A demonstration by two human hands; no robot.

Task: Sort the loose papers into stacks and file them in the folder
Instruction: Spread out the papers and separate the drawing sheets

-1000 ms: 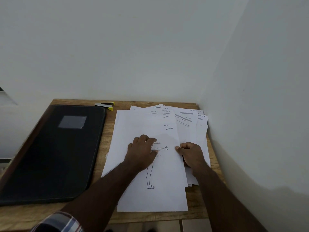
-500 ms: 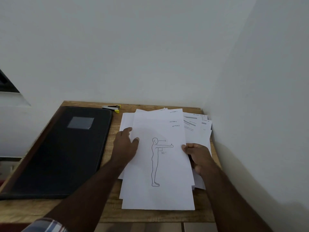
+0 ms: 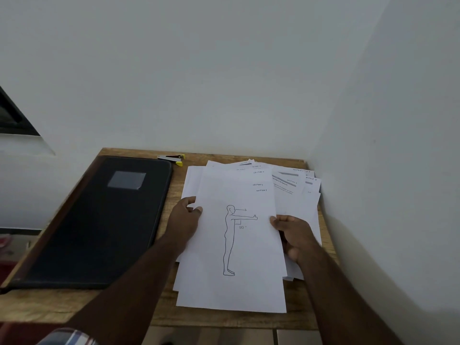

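The loose papers lie in a fanned heap at the right centre of the frame, on a wooden table. On top sits a sheet with a line drawing of a standing figure. The left hand pinches that sheet's left edge between thumb and curled fingers; the right hand grips its right edge the same way, thumb on top. The black folder lies closed to the left of the papers, just beside them, with a small stapler at the table's far edge.

The risk, as it looks, is that lifting the top sheet drags the ones beneath, since the heap is uneven and overlapping. Sheets at the right could slide toward the wall, or those overhanging the near edge could slip off the table.
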